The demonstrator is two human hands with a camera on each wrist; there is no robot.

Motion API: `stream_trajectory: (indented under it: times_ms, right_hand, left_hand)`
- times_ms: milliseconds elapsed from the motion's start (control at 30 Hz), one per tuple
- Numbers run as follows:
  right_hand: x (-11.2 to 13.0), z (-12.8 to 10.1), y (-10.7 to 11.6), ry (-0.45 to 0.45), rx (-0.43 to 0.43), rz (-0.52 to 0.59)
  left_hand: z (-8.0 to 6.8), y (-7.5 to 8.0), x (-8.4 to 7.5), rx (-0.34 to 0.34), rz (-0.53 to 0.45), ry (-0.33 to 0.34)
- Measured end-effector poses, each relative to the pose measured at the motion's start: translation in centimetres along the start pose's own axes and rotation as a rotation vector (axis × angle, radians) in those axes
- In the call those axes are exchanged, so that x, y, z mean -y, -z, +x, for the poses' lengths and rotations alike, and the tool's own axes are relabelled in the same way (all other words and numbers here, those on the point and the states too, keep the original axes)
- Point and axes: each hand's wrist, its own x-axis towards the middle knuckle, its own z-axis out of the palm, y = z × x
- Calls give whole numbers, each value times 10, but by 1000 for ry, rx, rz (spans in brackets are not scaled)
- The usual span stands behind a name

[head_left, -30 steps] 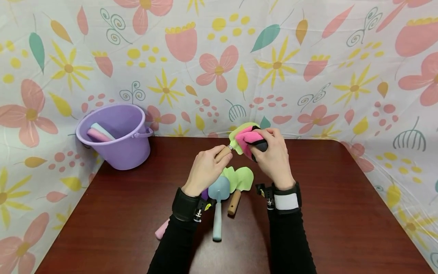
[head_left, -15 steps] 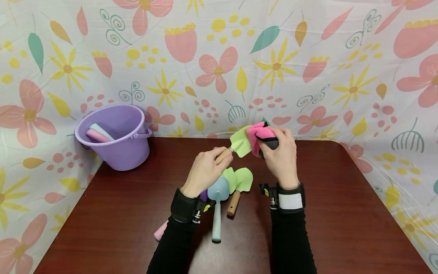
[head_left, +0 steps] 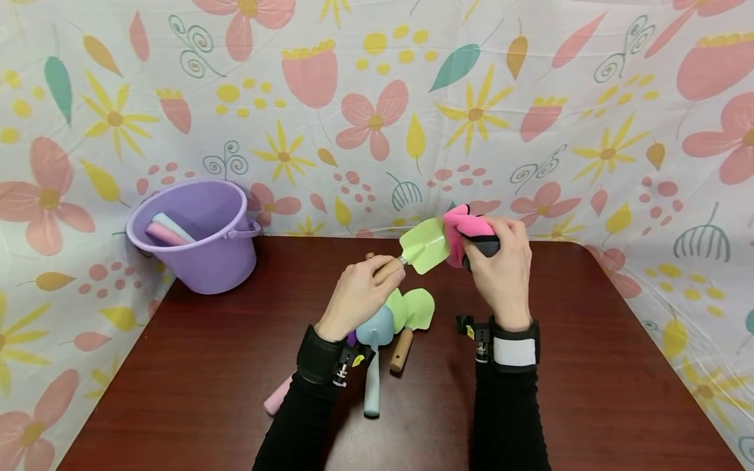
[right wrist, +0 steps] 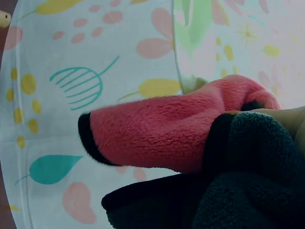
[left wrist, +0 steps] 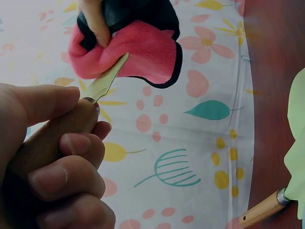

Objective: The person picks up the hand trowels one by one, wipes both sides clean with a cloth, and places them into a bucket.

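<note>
Head view: wiping is under way. Left hand (head_left: 360,294) grips the green trowel (head_left: 424,245) by its handle above the bench (head_left: 589,366); right hand (head_left: 503,275) presses a bunched pink cloth (head_left: 462,226) against the blade's far edge. Next likely needs turning the blade.

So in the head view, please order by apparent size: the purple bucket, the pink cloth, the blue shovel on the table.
1. purple bucket, clearly largest.
2. blue shovel, long but narrow.
3. pink cloth, partly hidden in the right hand, so its rank is unsure.
</note>
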Motion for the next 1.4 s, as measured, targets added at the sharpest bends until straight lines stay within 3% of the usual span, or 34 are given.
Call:
stream_trajectory:
  times_ms: [400,833,1000,1200,1400]
  right_hand:
    - [15,-6,-10,200,101,-6]
    - [26,-14,-28,311,261,-96]
    - [30,-15,-28,312,258,-113]
    - [32,-11,-28,248,209,-67]
    - [25,-8,-25,194,158,-18]
  left_hand:
    - [1,-1,-2,13,17,-19]
    - [2,-6,-3,-19,121,-60]
    - [2,-10,-3,-45,153,-91]
    - [3,-13,-4,-92,181,-167]
    - [1,-14,-6,-88,177,-174]
